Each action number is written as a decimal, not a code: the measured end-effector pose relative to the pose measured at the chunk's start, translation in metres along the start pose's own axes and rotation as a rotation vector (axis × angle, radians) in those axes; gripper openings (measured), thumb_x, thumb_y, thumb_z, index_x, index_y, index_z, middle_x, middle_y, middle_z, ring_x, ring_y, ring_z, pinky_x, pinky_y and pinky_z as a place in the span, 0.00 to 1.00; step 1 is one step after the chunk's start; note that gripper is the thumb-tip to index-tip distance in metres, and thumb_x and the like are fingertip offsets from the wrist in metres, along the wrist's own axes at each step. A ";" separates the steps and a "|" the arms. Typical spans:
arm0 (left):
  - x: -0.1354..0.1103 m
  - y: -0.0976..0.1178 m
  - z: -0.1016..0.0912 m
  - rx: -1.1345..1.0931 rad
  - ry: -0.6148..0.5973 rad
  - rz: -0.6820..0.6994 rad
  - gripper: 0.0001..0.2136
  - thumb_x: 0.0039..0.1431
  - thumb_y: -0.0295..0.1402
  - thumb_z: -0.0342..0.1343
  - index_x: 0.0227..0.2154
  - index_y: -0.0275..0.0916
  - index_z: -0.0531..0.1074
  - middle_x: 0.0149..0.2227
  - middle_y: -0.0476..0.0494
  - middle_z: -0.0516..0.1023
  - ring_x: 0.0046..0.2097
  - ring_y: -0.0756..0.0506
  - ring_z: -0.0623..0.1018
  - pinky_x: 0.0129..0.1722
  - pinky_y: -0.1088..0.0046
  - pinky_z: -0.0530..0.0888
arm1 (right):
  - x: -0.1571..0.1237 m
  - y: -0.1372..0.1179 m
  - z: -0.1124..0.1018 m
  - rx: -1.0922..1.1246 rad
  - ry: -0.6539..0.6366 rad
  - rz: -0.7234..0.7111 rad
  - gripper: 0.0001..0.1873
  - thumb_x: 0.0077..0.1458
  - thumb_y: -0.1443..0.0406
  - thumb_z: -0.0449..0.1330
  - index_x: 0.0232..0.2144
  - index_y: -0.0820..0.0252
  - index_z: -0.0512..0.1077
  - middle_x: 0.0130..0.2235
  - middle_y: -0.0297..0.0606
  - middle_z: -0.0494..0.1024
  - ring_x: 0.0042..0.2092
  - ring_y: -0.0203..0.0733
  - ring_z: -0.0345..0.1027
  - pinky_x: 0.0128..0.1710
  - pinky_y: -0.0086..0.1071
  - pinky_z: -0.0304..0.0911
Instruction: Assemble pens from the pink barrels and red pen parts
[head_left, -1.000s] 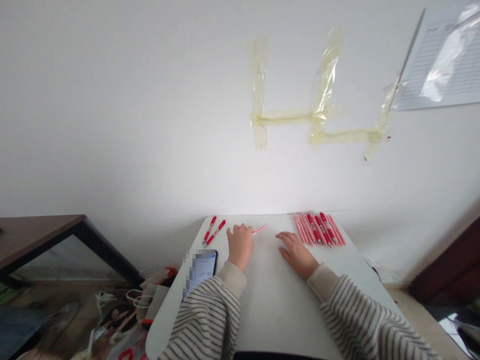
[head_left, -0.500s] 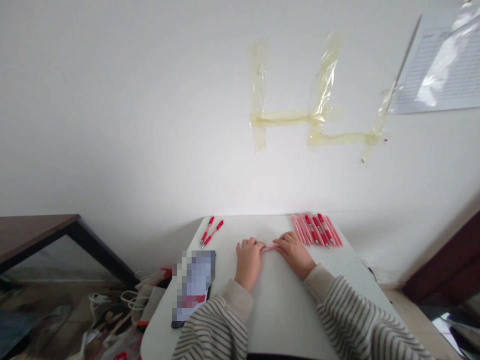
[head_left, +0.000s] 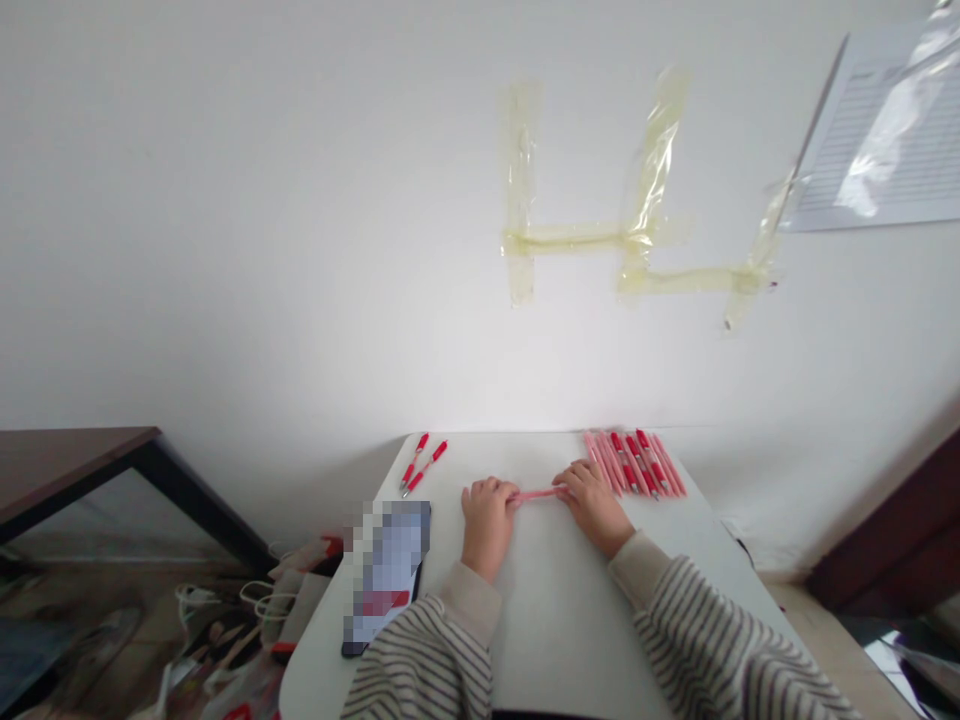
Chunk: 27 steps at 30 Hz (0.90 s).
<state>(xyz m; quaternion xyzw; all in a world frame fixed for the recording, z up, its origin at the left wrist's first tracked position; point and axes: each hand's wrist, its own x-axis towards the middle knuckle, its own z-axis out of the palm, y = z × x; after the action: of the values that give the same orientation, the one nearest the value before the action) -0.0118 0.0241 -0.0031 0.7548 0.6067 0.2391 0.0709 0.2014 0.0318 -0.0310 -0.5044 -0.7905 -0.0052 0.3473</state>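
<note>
A slim pink pen (head_left: 537, 494) lies level between my two hands, low over the white table (head_left: 577, 620). My left hand (head_left: 488, 520) pinches its left end, and my right hand (head_left: 592, 503) grips the right end. Fingers cover both tips. Just beyond my right hand is a row of several pink pens (head_left: 600, 462) with red-and-silver pens (head_left: 651, 460) among them. Two red pens (head_left: 426, 466) with clear middles rest apart at the table's back left.
A phone (head_left: 390, 570), partly blurred out, lies on the table's left side. Bags (head_left: 262, 640) crowd the floor to the left, below a brown table (head_left: 75, 460). The wall (head_left: 300, 250) stands directly behind my table.
My left hand has slid a little to the left and my right hand slightly right, so a longer stretch of the pink pen shows between them.
</note>
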 end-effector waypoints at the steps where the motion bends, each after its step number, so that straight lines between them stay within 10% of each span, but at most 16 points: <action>1: 0.000 0.000 0.000 -0.005 0.006 0.006 0.07 0.61 0.33 0.57 0.39 0.47 0.79 0.43 0.47 0.78 0.48 0.43 0.71 0.53 0.61 0.62 | 0.000 0.000 0.000 0.008 -0.003 -0.002 0.08 0.61 0.69 0.59 0.42 0.57 0.76 0.43 0.42 0.77 0.53 0.50 0.63 0.55 0.47 0.67; 27: -0.001 0.009 -0.016 0.065 0.075 0.039 0.08 0.64 0.34 0.54 0.37 0.55 0.78 0.42 0.52 0.80 0.52 0.40 0.67 0.66 0.37 0.34 | 0.002 0.009 -0.013 -0.133 0.077 -0.011 0.09 0.64 0.61 0.58 0.40 0.48 0.79 0.38 0.36 0.82 0.54 0.53 0.65 0.62 0.58 0.50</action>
<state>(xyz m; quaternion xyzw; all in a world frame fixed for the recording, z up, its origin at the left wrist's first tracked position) -0.0115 0.0178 0.0142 0.7590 0.6015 0.2487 0.0188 0.2151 0.0327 -0.0229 -0.5215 -0.7772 -0.0791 0.3431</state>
